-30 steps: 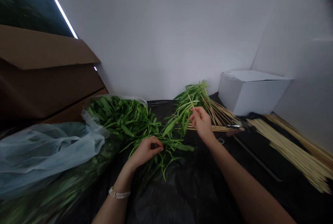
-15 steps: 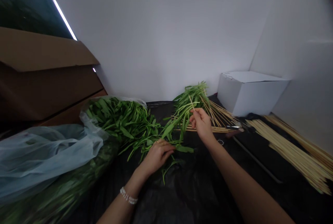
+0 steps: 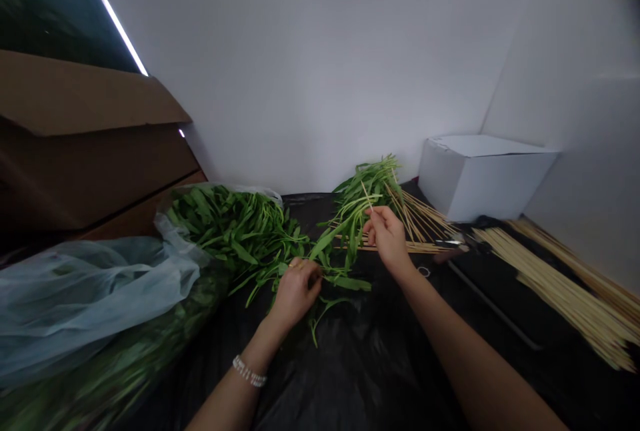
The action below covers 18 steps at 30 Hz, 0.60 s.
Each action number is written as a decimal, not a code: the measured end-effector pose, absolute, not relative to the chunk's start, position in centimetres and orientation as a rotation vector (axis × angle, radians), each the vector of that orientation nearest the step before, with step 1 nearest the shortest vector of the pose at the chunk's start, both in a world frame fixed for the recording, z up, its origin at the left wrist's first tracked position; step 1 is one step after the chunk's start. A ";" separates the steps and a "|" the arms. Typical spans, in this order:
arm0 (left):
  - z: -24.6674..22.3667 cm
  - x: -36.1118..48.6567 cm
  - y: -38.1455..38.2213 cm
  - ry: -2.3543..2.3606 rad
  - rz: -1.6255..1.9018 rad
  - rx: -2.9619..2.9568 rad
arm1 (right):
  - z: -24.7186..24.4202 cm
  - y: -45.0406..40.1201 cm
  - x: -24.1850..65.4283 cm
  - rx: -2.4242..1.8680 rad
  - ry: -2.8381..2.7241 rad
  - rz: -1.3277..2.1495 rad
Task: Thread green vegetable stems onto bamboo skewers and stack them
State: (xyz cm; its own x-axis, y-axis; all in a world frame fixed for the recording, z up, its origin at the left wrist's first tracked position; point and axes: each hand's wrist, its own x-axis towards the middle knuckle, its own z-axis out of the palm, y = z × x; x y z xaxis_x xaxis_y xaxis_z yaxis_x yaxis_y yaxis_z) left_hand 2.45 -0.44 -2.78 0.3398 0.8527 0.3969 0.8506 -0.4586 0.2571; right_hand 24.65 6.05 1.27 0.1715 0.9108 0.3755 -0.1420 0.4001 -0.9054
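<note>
The right hand point(image 3: 389, 234), in the middle of the scene, has its grip pinched on a thin stick point(image 3: 367, 195) that points up and slightly left. Pale green stems lie across this stick just beyond the fingers, and their long leaves point(image 3: 353, 224) hang down to the left. The left hand point(image 3: 297, 287), nearer and farther left, is over loose greens point(image 3: 353, 283) with its fingers curled downward; I cannot tell whether its grip is closed on a stem. A pale beaded bracelet point(image 3: 249, 372) circles the left wrist.

The loose greens spread on a black sheet point(image 3: 370, 371) and run left into a larger heap of greens point(image 3: 230, 221) at the mouth of a clear plastic bag point(image 3: 100, 291). Far of the right hand sits a leafy bundle point(image 3: 370, 174) — sticks point(image 3: 423, 217) fan out from it toward the right.

Just right of the right wrist lies a small white ring point(image 3: 424, 271). Farther right are a dark flat object point(image 3: 515, 297) and a pile of pale sticks point(image 3: 555, 291). A white box point(image 3: 500, 184) stands at the far right against the wall point(image 3: 310, 71), and a brown cardboard box point(image 3: 90, 171) at the far left.
</note>
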 end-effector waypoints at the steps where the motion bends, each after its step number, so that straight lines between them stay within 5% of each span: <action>1: -2.8 2.3 -0.4 1.664 0.783 2.537 | 1.3 6.1 24.7 -0.851 -1.146 0.898; 14: -3.6 2.4 0.1 1.772 0.667 2.649 | 1.3 5.9 24.5 -0.859 -1.168 0.877; 18: -2.7 2.6 -0.1 1.585 1.065 2.458 | 1.5 5.8 24.7 -0.851 -1.159 0.884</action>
State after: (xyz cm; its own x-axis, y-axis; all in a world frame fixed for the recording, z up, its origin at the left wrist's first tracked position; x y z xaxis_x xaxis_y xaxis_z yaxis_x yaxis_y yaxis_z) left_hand 2.58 -0.14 -2.70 0.2476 0.8141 0.5252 0.7940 -0.4812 0.3715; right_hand 24.66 5.83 1.54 0.1669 0.9070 0.3866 -0.1335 0.4093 -0.9026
